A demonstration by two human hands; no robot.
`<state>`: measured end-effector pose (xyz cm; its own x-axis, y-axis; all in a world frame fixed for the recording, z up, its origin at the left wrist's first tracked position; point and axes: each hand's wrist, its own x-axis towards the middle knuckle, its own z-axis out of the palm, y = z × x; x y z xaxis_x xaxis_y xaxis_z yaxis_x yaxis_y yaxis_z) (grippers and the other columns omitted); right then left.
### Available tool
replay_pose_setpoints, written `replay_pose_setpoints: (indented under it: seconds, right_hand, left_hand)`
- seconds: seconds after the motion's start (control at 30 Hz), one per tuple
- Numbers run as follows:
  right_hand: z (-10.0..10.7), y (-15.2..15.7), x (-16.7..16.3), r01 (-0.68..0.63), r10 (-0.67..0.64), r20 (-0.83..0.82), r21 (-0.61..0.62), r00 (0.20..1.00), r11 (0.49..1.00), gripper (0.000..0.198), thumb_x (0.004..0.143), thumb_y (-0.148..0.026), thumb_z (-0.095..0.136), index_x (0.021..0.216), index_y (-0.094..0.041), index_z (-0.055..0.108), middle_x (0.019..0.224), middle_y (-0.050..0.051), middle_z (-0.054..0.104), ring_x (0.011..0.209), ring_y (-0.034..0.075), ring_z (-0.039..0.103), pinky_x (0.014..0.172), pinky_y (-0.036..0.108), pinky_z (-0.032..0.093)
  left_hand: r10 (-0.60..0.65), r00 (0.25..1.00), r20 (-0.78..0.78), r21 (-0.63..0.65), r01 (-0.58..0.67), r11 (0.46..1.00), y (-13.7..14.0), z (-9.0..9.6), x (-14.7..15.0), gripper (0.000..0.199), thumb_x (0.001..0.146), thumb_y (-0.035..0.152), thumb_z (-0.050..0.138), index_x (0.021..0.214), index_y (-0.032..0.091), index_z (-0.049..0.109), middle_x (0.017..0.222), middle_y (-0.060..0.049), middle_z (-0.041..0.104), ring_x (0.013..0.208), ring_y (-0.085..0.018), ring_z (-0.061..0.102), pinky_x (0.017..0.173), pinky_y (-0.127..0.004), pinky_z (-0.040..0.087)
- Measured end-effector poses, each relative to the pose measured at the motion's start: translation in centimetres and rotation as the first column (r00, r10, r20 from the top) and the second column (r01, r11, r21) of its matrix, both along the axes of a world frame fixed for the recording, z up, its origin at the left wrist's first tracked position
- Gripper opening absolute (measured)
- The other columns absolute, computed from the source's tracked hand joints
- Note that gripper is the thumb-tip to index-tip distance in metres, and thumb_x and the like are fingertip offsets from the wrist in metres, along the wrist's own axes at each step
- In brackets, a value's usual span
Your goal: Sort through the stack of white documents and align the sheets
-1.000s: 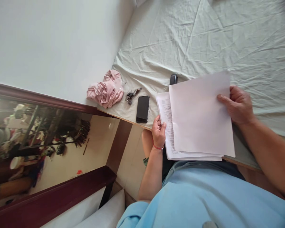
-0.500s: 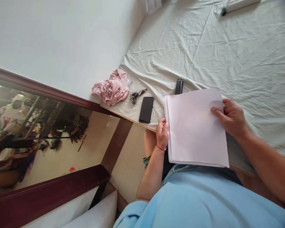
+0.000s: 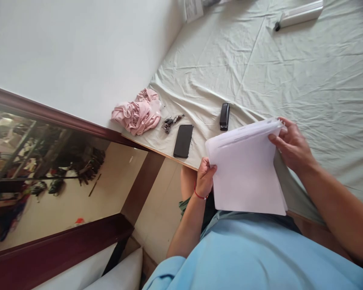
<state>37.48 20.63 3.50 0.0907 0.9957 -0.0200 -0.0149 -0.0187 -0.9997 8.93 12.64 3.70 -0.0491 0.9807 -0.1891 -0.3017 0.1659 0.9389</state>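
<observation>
A stack of white paper sheets (image 3: pixel 245 177) is held between my two hands, over the table edge and close to my body. My left hand (image 3: pixel 205 177) is closed on the stack's left edge, thumb on top. At the upper right corner my right hand (image 3: pixel 292 143) pinches the sheets, its thumb on the near face. The far edge of the stack is bent, and several sheet edges show there with faint print. Just beyond the paper a black stapler (image 3: pixel 224 116) lies on the cloth, touched by neither hand.
On the cloth-covered surface (image 3: pixel 260 72) lie a black phone (image 3: pixel 183 141), a bunch of keys (image 3: pixel 169 123) and a crumpled pink cloth (image 3: pixel 138 112). Farther back is a pale, long object (image 3: pixel 301 15) with a black end. A mirror (image 3: pixel 109 189) with a dark red frame stands at left.
The stack has tilted, its far edge now bending to show separate sheets. The stapler, partly covered before, is in full view. Both hands keep their hold; the view has shifted slightly.
</observation>
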Motion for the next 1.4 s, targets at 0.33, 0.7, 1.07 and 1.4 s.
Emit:
replay_pose_setpoints:
  seconds: [0.33,0.7,1.07,1.4]
  right_hand:
    - [2.8,-0.3,-1.8,-0.154,0.192,0.181,-0.206,0.965,0.966,0.062,0.080,-0.059,0.084,0.131,-0.025,0.069,0.104,0.010,0.079,0.088,0.030,0.074,0.077,0.047,0.064]
    - [7.5,1.7,-6.6,-0.646,0.043,0.875,0.322,0.482,0.692,0.034,0.108,-0.033,0.046,0.122,-0.023,0.076,0.124,0.012,0.079,0.134,0.035,0.063,0.120,0.062,0.038]
    - [7.4,1.6,-8.0,-0.719,0.185,0.871,0.237,0.455,0.653,0.045,0.113,-0.039,0.033,0.126,-0.017,0.070,0.106,0.014,0.079,0.098,0.029,0.070,0.089,0.042,0.046]
    - [7.0,0.3,-10.2,-0.494,0.010,0.771,0.398,0.637,0.773,0.035,0.098,-0.043,0.064,0.126,-0.024,0.069,0.116,0.013,0.078,0.126,0.038,0.059,0.107,0.056,0.040]
  left_hand:
    - [-0.077,0.987,-0.141,-0.099,0.064,0.993,1.5,0.2,-0.6,0.056,0.083,0.062,0.083,0.114,0.016,0.078,0.110,-0.012,0.083,0.105,-0.029,0.076,0.095,-0.040,0.060]
    - [-0.121,0.992,-0.025,-0.165,0.116,0.979,1.8,1.1,1.5,0.057,0.072,0.063,0.092,0.098,0.014,0.080,0.091,-0.007,0.080,0.081,-0.020,0.073,0.078,-0.034,0.059]
    - [-0.227,0.949,-0.218,-0.150,0.197,0.969,3.2,1.9,1.8,0.056,0.070,0.063,0.092,0.087,0.012,0.077,0.079,-0.004,0.072,0.075,-0.017,0.063,0.070,-0.031,0.052]
    - [-0.157,0.849,-0.505,-0.035,0.162,0.986,3.9,3.3,3.2,0.031,0.068,0.036,0.085,0.059,0.018,0.061,0.062,0.000,0.058,0.069,-0.017,0.054,0.062,-0.030,0.040]
